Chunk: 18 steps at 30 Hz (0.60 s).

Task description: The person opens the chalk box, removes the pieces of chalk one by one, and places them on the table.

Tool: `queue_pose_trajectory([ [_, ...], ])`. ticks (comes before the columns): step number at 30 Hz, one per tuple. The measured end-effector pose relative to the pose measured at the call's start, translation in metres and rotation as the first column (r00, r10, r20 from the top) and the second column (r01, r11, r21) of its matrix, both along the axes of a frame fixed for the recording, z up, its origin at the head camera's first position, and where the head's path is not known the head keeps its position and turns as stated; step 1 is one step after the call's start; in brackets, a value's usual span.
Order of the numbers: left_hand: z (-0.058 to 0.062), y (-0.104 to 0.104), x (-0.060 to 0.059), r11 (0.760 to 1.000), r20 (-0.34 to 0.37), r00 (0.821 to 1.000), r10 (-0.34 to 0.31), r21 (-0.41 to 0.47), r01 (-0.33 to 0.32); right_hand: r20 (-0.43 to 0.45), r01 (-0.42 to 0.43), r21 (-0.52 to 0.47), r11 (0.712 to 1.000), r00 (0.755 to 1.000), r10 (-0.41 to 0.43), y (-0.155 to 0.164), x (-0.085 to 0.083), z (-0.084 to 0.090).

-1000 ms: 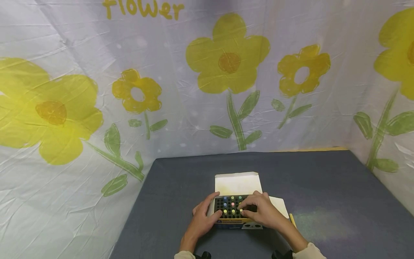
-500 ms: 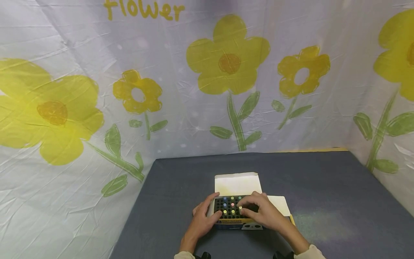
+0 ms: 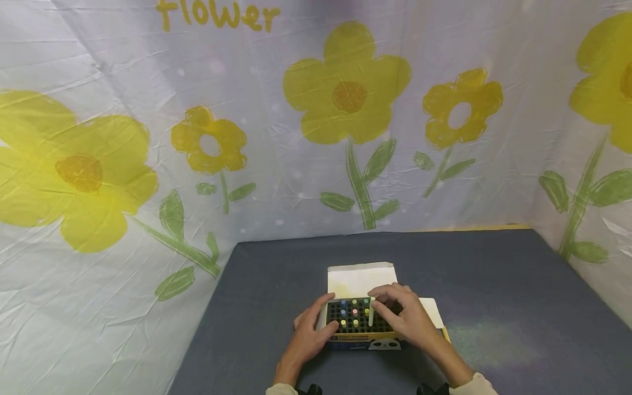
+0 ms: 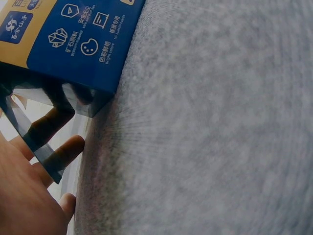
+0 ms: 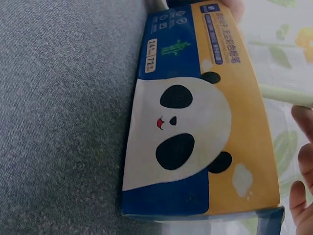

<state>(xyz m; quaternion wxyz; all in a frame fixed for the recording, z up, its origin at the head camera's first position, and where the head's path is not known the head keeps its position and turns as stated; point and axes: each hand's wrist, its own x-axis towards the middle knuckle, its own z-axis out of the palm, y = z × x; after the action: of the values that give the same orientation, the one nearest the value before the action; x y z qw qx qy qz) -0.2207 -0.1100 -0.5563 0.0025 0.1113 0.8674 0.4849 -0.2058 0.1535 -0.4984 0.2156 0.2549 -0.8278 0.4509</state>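
Observation:
An open chalk box [image 3: 350, 345], blue and yellow with a panda print, sits on the dark table. Its black holed insert [image 3: 334, 315] carries several coloured chalks standing upright, their tops showing. My left hand [image 3: 310, 334] holds the left end, thumb at the near corner and a finger along the far one. In the left wrist view some fingers show through a clear flap [image 4: 46, 159] at the box's end. Between thumb and fingers my right hand [image 3: 407, 314] pinches a pale green chalk stick [image 3: 371, 315], held nearly upright over the insert. In the right wrist view that stick [image 5: 286, 95] sticks out above the box.
The white lid [image 3: 362, 281] lies folded back behind the box. A white side flap [image 3: 432, 312] spreads out to the right, with a yellow edge [image 3: 446, 333] beside it. Behind the table hangs a flower-printed cloth [image 3: 296, 219].
My right hand has drawn the pale chalk stick up from the insert's near row and moved slightly up and right with it. The left hand stays on the box.

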Motion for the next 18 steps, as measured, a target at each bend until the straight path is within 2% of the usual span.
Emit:
queue_pose_trajectory([
  [5, 0.001, 0.000, 0.000, 1.000, 0.005, 1.000, 0.004, -0.004, -0.004, 0.010, 0.011, -0.050, 0.999, 1.000, -0.010, 0.008, -0.002, -0.001],
  [12, 0.000, 0.000, 0.000, 1.000, 0.012, 1.000, 0.015, -0.014, -0.015, 0.129, -0.004, -0.136, 0.991, 0.991, 0.022, 0.021, 0.000, 0.000],
  [18, 0.001, -0.001, 0.000, 1.000, 0.005, 1.000, 0.008, -0.003, -0.008, 0.168, 0.042, -0.140, 0.989, 0.986, -0.018, 0.035, 0.002, -0.002],
])
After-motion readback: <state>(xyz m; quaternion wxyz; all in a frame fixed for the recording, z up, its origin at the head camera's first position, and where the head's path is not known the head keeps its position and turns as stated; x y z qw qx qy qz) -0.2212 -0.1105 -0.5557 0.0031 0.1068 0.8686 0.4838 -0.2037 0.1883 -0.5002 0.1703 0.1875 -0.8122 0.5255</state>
